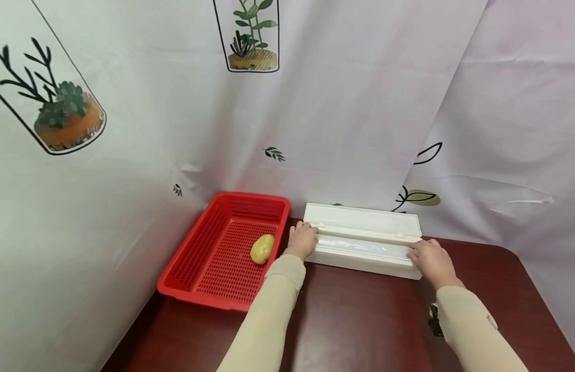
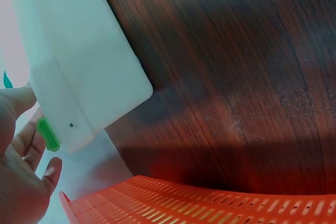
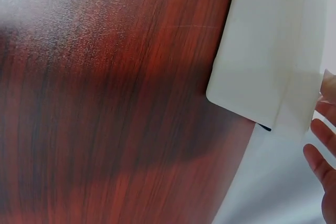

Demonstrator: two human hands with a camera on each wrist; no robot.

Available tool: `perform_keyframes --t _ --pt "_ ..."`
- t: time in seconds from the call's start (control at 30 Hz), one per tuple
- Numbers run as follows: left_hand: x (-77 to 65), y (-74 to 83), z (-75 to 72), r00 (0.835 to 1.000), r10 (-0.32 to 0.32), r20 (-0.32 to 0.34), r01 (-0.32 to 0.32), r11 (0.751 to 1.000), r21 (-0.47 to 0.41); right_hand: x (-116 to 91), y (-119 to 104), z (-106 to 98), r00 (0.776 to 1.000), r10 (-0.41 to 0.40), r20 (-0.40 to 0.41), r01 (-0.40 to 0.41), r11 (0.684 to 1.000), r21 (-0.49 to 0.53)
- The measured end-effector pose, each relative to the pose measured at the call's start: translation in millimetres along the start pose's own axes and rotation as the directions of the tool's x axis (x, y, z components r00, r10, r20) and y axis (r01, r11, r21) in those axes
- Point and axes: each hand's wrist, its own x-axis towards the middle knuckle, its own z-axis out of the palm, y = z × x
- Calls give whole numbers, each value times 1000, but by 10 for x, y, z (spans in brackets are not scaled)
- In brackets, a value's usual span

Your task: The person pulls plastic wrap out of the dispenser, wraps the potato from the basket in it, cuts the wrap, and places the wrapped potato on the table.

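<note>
Two hands are at a long white box [image 1: 362, 262], which lies on the dark red bench [image 1: 357, 310] near the patterned cloth [image 1: 338, 113]; its lid [image 1: 362, 217] leans back toward the cloth, and a shiny clear film [image 1: 362, 247] shows along the inside.

The left hand [image 1: 302, 241] touches the box's left end, with a green tab [image 2: 48, 135] just beside its fingers; the right hand [image 1: 435, 262] touches the right end, its finger and thumb tips near the end of the film; each grip looks slack, with fingers partly bent, though whether either one pinches the box or merely rests on it cannot be told.

The box looks like stiff, smooth plastic, probably fairly light and a little slippery; its solid ends seem the best places to hold it, while the lid, probably hinged, would make a poor handle; the film looks thin and soft, likely to crease, cling or tear, so a light pinch at its edge would suit it better than a squeeze.

A red basket [image 1: 208, 300] stands to the left, near the left hand; one yellow, potato-like piece [image 1: 262, 249] lies in it.
</note>
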Motion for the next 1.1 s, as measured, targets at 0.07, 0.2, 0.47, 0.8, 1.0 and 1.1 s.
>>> perform_keyframes --t 0.07,0.2,0.47,0.8,1.0,1.1 --pt "13 -13 6 1000 2 -8 -2 1000 1 3 6 4 1000 24 6 -24 1000 17" --pt "16 -36 12 998 16 -52 -16 1000 -2 1 17 18 998 68 -7 -68 997 43" --pt "6 -71 47 989 10 -145 -18 998 -58 -6 -5 15 994 108 -23 -107 993 42" --pt "20 -82 32 978 -53 -202 14 982 -186 -4 -12 -42 977 202 -63 -195 975 106" --pt "31 -74 26 972 -133 -192 87 968 -233 12 -2 -60 970 210 -127 -200 976 83" --pt "43 -63 25 967 -172 -188 115 953 -281 32 0 -89 967 215 -137 -204 975 91"
